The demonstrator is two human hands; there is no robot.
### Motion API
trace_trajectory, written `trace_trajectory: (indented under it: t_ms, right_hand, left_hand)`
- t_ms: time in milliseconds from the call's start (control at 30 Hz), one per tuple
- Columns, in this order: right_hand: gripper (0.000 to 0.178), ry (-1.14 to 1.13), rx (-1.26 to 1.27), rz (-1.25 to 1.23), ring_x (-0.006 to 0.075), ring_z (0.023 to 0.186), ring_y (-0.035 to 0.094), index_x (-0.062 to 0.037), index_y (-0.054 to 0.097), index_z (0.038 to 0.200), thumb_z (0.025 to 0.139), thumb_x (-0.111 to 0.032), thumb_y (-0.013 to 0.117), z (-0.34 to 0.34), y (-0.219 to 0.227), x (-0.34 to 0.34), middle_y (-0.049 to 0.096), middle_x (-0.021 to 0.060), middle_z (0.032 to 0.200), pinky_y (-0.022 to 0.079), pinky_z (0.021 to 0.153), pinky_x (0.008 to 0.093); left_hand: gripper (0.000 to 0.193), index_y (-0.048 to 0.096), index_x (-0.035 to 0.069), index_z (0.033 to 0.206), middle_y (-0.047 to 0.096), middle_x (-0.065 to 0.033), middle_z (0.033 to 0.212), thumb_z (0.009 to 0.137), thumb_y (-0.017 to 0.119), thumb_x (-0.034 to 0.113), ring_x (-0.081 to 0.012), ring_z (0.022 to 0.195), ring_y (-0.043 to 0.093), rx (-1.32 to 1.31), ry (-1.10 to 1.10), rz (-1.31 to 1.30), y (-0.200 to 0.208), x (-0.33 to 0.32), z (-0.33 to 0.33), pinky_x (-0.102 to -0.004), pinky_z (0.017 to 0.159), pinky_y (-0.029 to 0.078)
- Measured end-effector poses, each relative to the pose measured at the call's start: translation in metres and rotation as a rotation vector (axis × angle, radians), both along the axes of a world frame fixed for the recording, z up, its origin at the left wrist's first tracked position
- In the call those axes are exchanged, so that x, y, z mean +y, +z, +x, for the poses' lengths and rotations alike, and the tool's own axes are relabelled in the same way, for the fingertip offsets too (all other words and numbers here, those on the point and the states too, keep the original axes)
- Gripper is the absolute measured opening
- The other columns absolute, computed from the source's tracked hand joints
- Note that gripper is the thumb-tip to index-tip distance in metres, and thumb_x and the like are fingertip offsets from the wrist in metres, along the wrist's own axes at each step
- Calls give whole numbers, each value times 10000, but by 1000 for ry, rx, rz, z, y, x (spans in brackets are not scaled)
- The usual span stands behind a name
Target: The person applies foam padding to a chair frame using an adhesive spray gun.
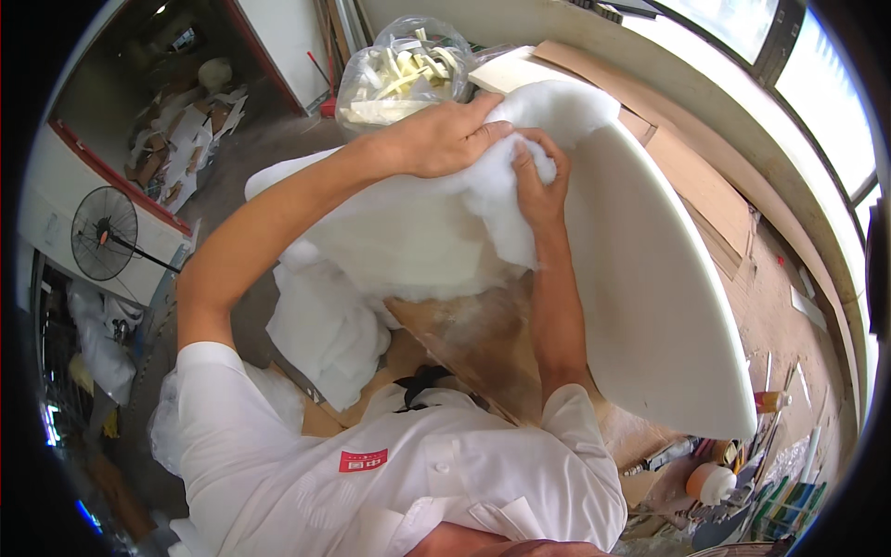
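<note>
White fluffy wadding (497, 200) lies over the upper edge of a large curved foam seat shell (668, 278) in front of me. My left hand (450, 137) reaches across from the left and grips the wadding at the top edge, its fingertips partly sunk in it. Close beside it, my right hand (543, 181) pinches a bunched fold of the same wadding between thumb and fingers. The inner face of the shell's back (408, 241) shows below my left forearm. More folded wadding (329, 330) hangs at the lower left of the shell.
Behind the shell stands a clear plastic bag (404, 74) full of pale foam offcuts. Cardboard sheets (696, 186) lean along the window wall. A black fan (105, 232) is at the left. Tools and a white bottle (712, 484) lie at the lower right.
</note>
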State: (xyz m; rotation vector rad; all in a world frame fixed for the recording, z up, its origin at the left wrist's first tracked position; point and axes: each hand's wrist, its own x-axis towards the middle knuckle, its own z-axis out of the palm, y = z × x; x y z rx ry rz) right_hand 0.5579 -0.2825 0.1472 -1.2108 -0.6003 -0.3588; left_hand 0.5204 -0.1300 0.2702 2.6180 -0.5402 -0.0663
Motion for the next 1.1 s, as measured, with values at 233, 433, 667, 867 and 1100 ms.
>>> trace_trajectory:
  t_ms: [233,433,667,867,1100]
  right_hand:
    - [117,7,-290,-476,131,594,541,8,595,717,799,-69,627,-14,-144,18,565,64,600,431,589,296]
    - [186,-221,-77,-238,175,755,600,-12,629,929,749,-25,673,-29,-80,-13,657,112,858,475,687,353]
    - [304,-52,-380,-118,198,885,653,-11,621,1028,740,17,716,-36,15,14,671,127,1014,487,702,294]
    - [45,-169,-365,-306,313,568,596,-3,618,813,793,-10,657,-28,-18,35,614,135,660,466,559,321]
    - [73,-116,-173,-596,304,614,620,-26,620,828,777,-36,673,-49,-121,13,633,158,729,471,567,342]
  left_hand:
    - [502,374,-44,1330,617,-263,752,995,405,328,-423,744,613,-177,-7,150,-8,-4,7,-457,745,467]
    - [537,387,-23,1350,634,-263,901,1000,361,383,-388,878,621,-87,85,143,4,-7,-2,-421,821,465]
    - [556,471,22,1337,529,-183,1311,1018,257,423,-296,1213,502,71,16,-112,14,29,4,-361,1034,372]
    - [434,521,13,1162,602,-227,742,974,447,398,-402,731,583,-196,-48,165,-9,38,-21,-465,690,457]
    - [510,516,10,875,582,-199,667,980,385,491,-399,698,590,-279,-49,173,-11,43,-17,-468,717,456]
